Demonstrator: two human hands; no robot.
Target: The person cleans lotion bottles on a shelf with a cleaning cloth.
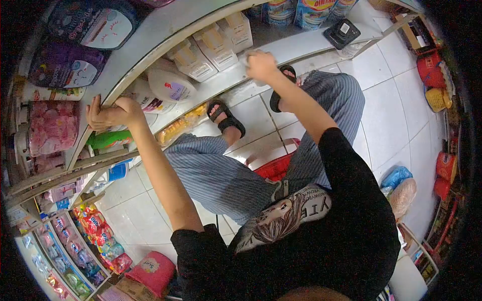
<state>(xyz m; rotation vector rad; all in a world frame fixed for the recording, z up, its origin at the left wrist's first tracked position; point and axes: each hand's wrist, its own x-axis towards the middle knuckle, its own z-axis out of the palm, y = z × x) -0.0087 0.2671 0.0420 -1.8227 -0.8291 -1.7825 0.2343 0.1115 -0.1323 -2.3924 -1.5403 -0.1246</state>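
My left hand (114,113) is wrapped around the edge of the upper white shelf (131,75), by its upright divider. Near its fingers stand a pink-patterned package (54,126) and dark purple bottles (65,65). Over the front edge of the lower shelf (228,78), my right hand (261,66) is closed, blurred a little; whatever it may hold is hidden. Just left of it are white-and-beige boxes (215,46) in a row. A white bottle with a purple label (170,86) lies between the two hands.
Blue pouches (314,14) and a black device (342,34) sit on the lower shelf's right part. Yellow packets (182,124) lie beneath it. Under me is a red seat (273,168). Racks of sachets (95,231) stand lower left; a blue bag (396,178) rests on the tiles.
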